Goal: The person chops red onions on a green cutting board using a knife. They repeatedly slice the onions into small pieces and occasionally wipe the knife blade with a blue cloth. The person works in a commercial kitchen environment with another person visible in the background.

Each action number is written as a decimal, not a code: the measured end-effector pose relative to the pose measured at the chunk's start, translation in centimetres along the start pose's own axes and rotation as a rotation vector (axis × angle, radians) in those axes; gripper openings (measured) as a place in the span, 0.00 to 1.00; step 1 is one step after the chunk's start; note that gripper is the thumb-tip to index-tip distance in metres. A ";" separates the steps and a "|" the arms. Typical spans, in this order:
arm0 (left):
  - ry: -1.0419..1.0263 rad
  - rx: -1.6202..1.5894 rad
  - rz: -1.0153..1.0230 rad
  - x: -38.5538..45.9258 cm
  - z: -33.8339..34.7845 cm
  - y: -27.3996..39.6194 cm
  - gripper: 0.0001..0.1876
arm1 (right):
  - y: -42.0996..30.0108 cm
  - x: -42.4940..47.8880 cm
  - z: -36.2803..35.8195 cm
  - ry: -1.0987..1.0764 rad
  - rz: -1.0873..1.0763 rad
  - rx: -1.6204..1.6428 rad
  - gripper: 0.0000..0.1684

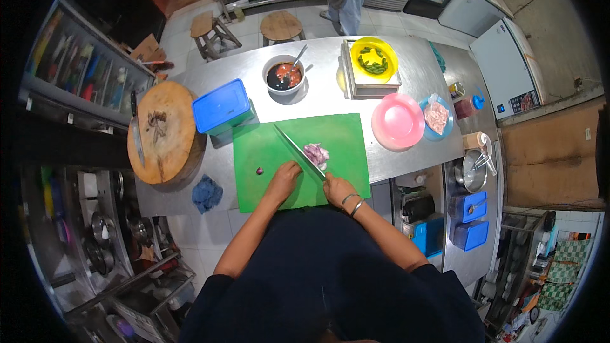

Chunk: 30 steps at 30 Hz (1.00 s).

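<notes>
My right hand [339,187] grips a kitchen knife [296,147] by its handle. The long blade points away to the upper left across a green cutting board [267,145]. Right beside the blade, on its right side, lies a small heap of sliced shallots [315,154]. My left hand [286,179] is over the board, left of the knife, with its fingers curled together; whether anything is between the fingertips is hidden. One small purple shallot piece [259,171] lies alone on the board's left part.
A blue-lidded box [221,105] and a round wooden chopping block [174,138] with another knife [137,136] stand left. A blue cloth [207,194] lies nearby. Beyond are a bowl of dark sauce [269,86], a yellow bowl of green chillies [391,52] and a pink bowl [398,121].
</notes>
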<state>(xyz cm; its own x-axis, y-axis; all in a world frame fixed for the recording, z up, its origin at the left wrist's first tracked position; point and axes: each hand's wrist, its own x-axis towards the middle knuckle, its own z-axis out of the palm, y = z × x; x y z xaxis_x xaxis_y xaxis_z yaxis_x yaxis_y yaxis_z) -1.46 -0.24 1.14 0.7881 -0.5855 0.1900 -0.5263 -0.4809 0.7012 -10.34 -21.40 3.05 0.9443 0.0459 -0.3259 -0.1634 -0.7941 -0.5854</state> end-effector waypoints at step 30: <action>0.027 0.053 -0.002 0.6 0.1 -0.3 0.05 | -0.8 0.2 1.1 -0.090 -0.022 -0.081 0.13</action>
<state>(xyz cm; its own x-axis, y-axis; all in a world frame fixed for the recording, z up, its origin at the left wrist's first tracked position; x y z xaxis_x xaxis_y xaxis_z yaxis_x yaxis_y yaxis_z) -0.88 -0.46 1.00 0.7971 -0.5672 0.2073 -0.5403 -0.5164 0.6644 -10.30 -20.12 2.64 0.9174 0.1147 -0.3811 -0.1162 -0.8386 -0.5322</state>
